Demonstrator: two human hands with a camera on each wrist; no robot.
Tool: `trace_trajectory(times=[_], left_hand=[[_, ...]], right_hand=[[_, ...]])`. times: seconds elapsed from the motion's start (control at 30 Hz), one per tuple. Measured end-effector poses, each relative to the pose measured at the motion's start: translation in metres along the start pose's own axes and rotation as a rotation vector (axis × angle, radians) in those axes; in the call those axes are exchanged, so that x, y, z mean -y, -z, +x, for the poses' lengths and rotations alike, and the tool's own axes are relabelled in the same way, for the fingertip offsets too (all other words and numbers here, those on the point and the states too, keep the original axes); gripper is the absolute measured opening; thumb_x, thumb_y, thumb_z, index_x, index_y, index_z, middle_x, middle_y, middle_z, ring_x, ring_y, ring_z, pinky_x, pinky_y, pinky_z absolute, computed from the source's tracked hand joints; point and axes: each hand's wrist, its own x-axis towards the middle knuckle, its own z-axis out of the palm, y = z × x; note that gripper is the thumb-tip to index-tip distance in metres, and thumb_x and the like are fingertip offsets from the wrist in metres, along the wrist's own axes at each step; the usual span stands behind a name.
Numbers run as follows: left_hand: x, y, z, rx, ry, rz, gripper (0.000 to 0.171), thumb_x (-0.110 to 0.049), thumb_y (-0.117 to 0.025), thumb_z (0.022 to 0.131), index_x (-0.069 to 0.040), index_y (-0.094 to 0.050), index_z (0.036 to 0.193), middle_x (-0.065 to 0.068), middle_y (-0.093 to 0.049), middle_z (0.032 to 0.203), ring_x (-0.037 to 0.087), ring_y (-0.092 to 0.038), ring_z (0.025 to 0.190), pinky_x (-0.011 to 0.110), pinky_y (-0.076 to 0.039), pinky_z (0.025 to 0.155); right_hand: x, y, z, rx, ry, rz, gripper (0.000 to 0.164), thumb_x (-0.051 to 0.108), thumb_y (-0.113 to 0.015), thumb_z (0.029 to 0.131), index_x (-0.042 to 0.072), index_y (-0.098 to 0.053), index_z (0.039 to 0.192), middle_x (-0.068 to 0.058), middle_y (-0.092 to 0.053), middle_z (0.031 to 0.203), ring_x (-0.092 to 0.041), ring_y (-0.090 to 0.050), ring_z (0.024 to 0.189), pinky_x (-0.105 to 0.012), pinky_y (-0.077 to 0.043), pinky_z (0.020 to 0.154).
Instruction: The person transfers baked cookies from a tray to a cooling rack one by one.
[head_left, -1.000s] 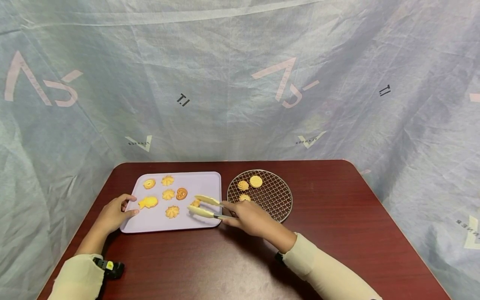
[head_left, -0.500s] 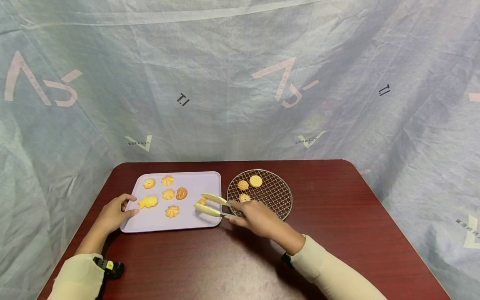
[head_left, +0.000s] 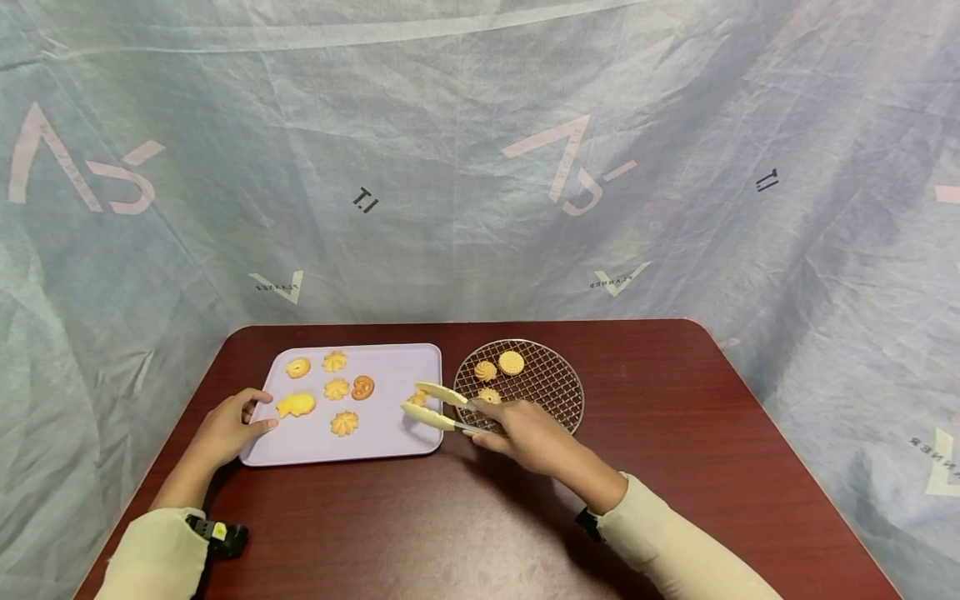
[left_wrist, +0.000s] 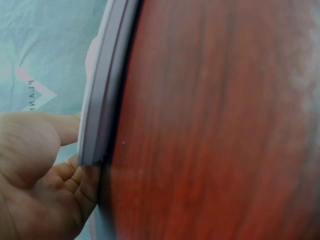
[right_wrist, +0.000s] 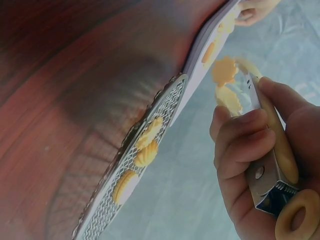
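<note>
In the head view my left hand (head_left: 227, 425) holds the left edge of the lilac tray (head_left: 405, 367); the left wrist view shows thumb and fingers on either side of its rim (left_wrist: 102, 100). My right hand (head_left: 528, 437) grips metal tongs (right_wrist: 262, 165) with cream tips. Between those tips is a scalloped cookie (right_wrist: 225, 71), lifted above the tray's right end. Several cookies lie on the tray, among them a fish-shaped cookie (head_left: 296, 405), a pretzel-shaped cookie (head_left: 363, 387) and a flower-shaped cookie (head_left: 345, 423).
Right of the tray stands a round wire rack (head_left: 551, 392) bearing a round cookie (head_left: 512, 363), a swirled cookie (head_left: 486, 371) and a ring-like cookie (head_left: 489, 396). Both sit on a dark red wooden table (head_left: 667, 417), with grey fabric (head_left: 465, 167) hanging behind it.
My right hand has moved rightward with the tongs and the cookie, toward the tray's right edge and the rack. My left hand has stayed on the tray.
</note>
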Motion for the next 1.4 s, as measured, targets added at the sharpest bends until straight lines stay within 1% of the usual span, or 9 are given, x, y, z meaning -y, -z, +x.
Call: trace_trajectory(times=[0.17,0.33,0.57,0.7,0.93,1.1,1.2,1.3,1.4], left_hand=[[0.000,0.001,0.000,0.003,0.005,0.001,0.042,-0.013,-0.075,0.094,0.005,-0.057,0.128,0.017,-0.051,0.096,0.031,-0.049,0.088,0.039,-0.037,0.070],[0.002,0.000,0.001,0.002,0.004,0.002,0.042,-0.013,-0.075,0.094,0.005,-0.057,0.127,0.018,-0.052,0.096,0.031,-0.050,0.088,0.038,-0.038,0.070],[0.001,0.001,0.000,0.004,0.002,-0.004,0.042,-0.011,-0.075,0.093,0.005,-0.057,0.127,0.017,-0.053,0.096,0.031,-0.051,0.088,0.038,-0.038,0.070],[0.001,0.001,0.000,0.010,0.008,-0.008,0.042,-0.012,-0.075,0.093,0.005,-0.057,0.128,0.017,-0.052,0.096,0.031,-0.050,0.088,0.038,-0.038,0.069],[-0.001,0.001,-0.001,0.017,0.022,-0.007,0.043,-0.012,-0.075,0.094,0.005,-0.057,0.129,0.017,-0.051,0.095,0.031,-0.049,0.088,0.038,-0.037,0.070],[-0.002,0.001,-0.001,0.014,0.012,-0.012,0.042,-0.012,-0.074,0.094,0.005,-0.057,0.128,0.015,-0.049,0.093,0.030,-0.048,0.087,0.038,-0.036,0.069],[-0.001,0.001,-0.002,0.012,0.004,-0.013,0.041,-0.011,-0.074,0.094,0.005,-0.057,0.128,0.014,-0.048,0.092,0.029,-0.048,0.085,0.038,-0.035,0.069],[-0.001,0.001,-0.001,0.010,-0.001,-0.012,0.042,-0.012,-0.074,0.094,0.005,-0.057,0.127,0.014,-0.048,0.092,0.029,-0.048,0.085,0.038,-0.035,0.068],[0.000,0.001,-0.001,0.009,0.002,-0.013,0.042,-0.012,-0.075,0.094,0.005,-0.057,0.128,0.014,-0.048,0.092,0.029,-0.048,0.086,0.038,-0.036,0.069]], right_hand=[[-0.006,0.002,-0.007,-0.027,-0.007,0.001,0.056,0.037,-0.068,0.100,0.008,-0.058,0.146,-0.010,-0.075,0.103,-0.014,-0.062,0.078,-0.038,-0.053,0.070],[-0.011,0.005,-0.014,-0.046,-0.019,-0.005,0.053,0.035,-0.070,0.099,0.009,-0.060,0.144,-0.002,-0.070,0.086,-0.013,-0.059,0.073,-0.037,-0.053,0.068],[-0.019,0.010,-0.023,-0.041,-0.074,0.015,0.056,0.035,-0.069,0.100,0.009,-0.057,0.147,-0.003,-0.072,0.090,-0.013,-0.058,0.075,-0.037,-0.053,0.073],[-0.024,0.013,-0.028,-0.043,-0.084,0.019,0.055,0.036,-0.068,0.100,0.010,-0.057,0.147,0.002,-0.065,0.079,-0.010,-0.054,0.067,-0.033,-0.050,0.068],[-0.036,0.015,-0.040,-0.077,-0.105,0.029,0.054,0.036,-0.068,0.100,0.009,-0.058,0.146,-0.008,-0.075,0.107,-0.019,-0.066,0.083,-0.040,-0.055,0.076],[-0.043,0.018,-0.048,-0.076,-0.162,0.030,0.056,0.036,-0.069,0.099,0.011,-0.057,0.148,-0.011,-0.074,0.114,-0.017,-0.063,0.081,-0.039,-0.052,0.074],[-0.048,0.020,-0.053,-0.081,-0.184,0.036,0.057,0.036,-0.070,0.099,0.011,-0.057,0.148,-0.011,-0.074,0.112,-0.016,-0.059,0.078,-0.038,-0.050,0.071],[-0.054,0.022,-0.058,-0.094,-0.197,0.038,0.056,0.036,-0.070,0.099,0.010,-0.057,0.147,-0.013,-0.074,0.117,-0.020,-0.067,0.086,-0.042,-0.053,0.074],[-0.059,0.024,-0.063,-0.101,-0.209,0.034,0.056,0.035,-0.070,0.099,0.009,-0.057,0.147,-0.014,-0.074,0.113,-0.026,-0.071,0.093,-0.045,-0.056,0.077]])
